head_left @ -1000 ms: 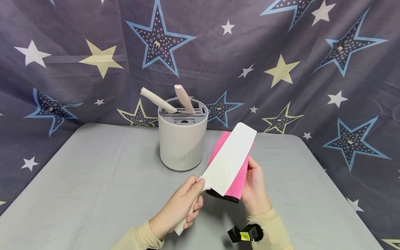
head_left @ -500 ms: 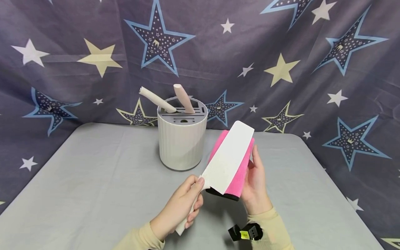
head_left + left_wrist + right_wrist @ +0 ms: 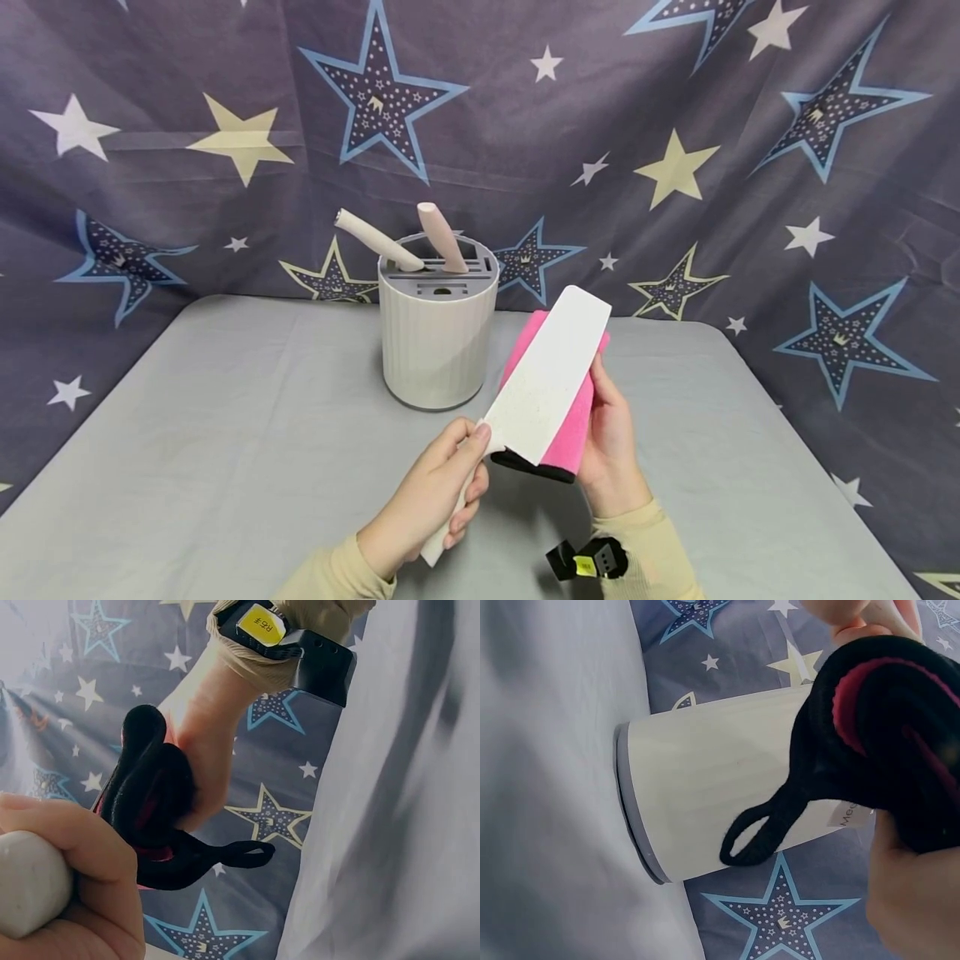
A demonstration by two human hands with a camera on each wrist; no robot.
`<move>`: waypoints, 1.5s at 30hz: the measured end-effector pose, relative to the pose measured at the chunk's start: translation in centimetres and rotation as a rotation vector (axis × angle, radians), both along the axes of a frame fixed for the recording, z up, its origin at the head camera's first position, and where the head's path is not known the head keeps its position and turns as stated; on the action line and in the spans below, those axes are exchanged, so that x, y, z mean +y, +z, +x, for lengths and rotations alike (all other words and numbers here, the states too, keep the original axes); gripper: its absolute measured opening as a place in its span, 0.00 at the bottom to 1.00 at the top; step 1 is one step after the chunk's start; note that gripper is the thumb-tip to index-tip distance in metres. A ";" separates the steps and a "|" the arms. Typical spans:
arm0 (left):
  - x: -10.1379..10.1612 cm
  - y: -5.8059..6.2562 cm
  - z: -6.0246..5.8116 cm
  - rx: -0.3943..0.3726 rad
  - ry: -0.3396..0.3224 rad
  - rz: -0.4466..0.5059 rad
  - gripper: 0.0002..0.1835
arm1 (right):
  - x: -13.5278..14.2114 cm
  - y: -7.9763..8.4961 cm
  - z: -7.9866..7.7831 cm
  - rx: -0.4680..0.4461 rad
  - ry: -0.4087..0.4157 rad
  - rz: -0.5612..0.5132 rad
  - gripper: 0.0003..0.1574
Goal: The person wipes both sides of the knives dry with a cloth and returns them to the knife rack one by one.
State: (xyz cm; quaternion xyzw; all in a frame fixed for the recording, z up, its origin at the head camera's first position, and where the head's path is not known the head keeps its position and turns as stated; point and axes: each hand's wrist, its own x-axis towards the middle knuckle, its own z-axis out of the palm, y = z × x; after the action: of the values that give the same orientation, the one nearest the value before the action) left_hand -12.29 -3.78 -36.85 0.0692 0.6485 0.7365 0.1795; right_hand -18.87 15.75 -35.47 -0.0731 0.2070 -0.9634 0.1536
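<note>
My left hand (image 3: 427,492) grips the handle of a white-bladed cleaver (image 3: 551,379), thumb up near the blade. The blade points up and to the right, over a folded pink towel (image 3: 570,433) with black edging. My right hand (image 3: 611,450) holds this towel from behind and along its right side; most of its fingers are hidden by it. In the left wrist view, the butt of the cleaver handle (image 3: 30,885) pokes out of my left fist. The towel's black hanging loop (image 3: 754,832) dangles in the right wrist view.
A cream ribbed knife block (image 3: 435,350) stands behind my hands, with a white knife handle (image 3: 378,240) and a pinkish one (image 3: 442,237) sticking out. The table is under a grey cloth (image 3: 187,450). A star-patterned curtain (image 3: 525,125) hangs behind it.
The cleaver and towel have shifted slightly up and left. My right fingertips lifted off the towel's right edge half a second ago and now lie closer against it again.
</note>
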 end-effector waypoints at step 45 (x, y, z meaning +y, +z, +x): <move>-0.4 -0.3 -0.3 -0.017 -0.047 0.014 0.26 | 0.8 -0.4 -0.6 -0.075 -0.018 0.056 0.22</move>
State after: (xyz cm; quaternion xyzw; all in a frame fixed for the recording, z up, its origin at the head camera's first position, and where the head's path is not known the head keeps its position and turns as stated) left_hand -12.57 -4.20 -37.19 0.0795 0.6400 0.7371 0.2020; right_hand -19.46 16.58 -35.82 -0.0309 0.2286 -0.9607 0.1546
